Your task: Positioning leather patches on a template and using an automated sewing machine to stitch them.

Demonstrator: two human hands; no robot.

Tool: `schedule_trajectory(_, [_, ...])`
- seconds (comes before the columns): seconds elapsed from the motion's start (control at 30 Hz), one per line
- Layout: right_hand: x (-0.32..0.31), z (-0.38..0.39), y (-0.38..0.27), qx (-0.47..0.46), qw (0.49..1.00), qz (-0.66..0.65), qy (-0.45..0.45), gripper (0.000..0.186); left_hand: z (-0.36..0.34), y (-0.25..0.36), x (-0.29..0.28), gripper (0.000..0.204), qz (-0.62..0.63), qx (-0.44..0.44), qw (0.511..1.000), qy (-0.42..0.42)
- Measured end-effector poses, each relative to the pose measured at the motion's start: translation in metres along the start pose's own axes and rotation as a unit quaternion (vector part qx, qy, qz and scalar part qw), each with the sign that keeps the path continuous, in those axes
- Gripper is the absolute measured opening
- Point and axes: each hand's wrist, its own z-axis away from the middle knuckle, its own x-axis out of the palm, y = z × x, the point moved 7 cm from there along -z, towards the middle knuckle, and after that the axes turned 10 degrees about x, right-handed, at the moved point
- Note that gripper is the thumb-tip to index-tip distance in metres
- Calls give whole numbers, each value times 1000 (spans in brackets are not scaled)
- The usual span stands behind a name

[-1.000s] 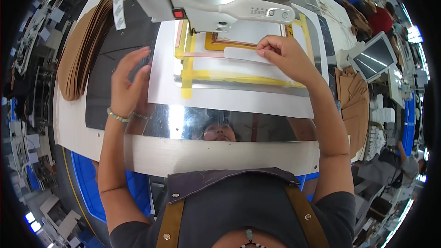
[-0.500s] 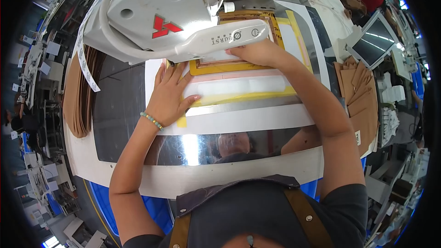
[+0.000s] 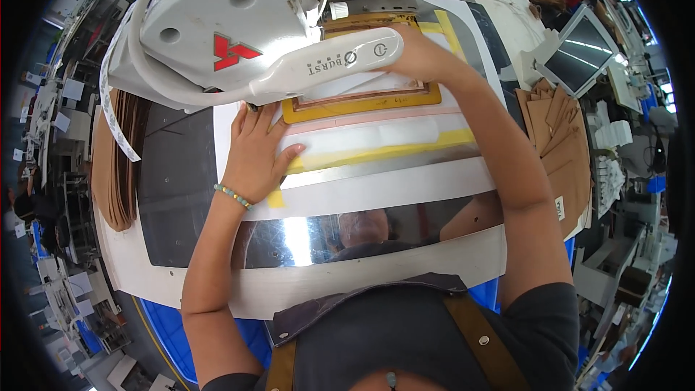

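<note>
My left hand [image 3: 255,150] lies flat with spread fingers at the left edge of a white sheet with yellow tape [image 3: 376,153]. Its fingertips reach beside a yellow-edged frame [image 3: 362,110], close under the white sewing machine head [image 3: 210,36]. Across the frame, my right hand [image 3: 416,56] rests near its far right part. A white lamp arm [image 3: 326,65] covers that hand's fingers, so their grip is hidden. Inside the frame lies a pale piece [image 3: 347,89], partly covered by the lamp arm.
Stacked brown pieces stand left [image 3: 116,159], and more brown pieces [image 3: 554,137] lie right beside a tilted screen [image 3: 579,51]. A shiny metal plate [image 3: 333,235] spans the front of the table [image 3: 362,279]. A white printed tape [image 3: 116,130] hangs from the machine.
My right hand has moved farther back, its fingers passing behind the lamp arm. My left hand stays flat in about the same place on the sheet. The whole view has shifted slightly.
</note>
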Motion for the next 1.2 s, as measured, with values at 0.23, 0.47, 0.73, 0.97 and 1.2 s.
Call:
schedule_trajectory(0.23, [-29,27,19,48,984,171,-28,7,0,-3,-2,62,-1,-13,1000,13])
schedule_trajectory(0.47, [-23,36,4,58,963,258,-56,3,-2,-2,-3,62,1,-9,1000,11])
schedule_trajectory(0.73, [-15,12,13,115,920,348,-142,14,-4,0,-3,63,-11,-1,1000,8])
schedule_trajectory(0.97, [-6,11,-2,119,882,431,-150,22,-3,-1,0,60,-1,-8,1000,12])
schedule_trajectory(1.2, [7,37,5,33,870,485,-84,13,-1,-1,-1,56,-12,-5,1000,16])
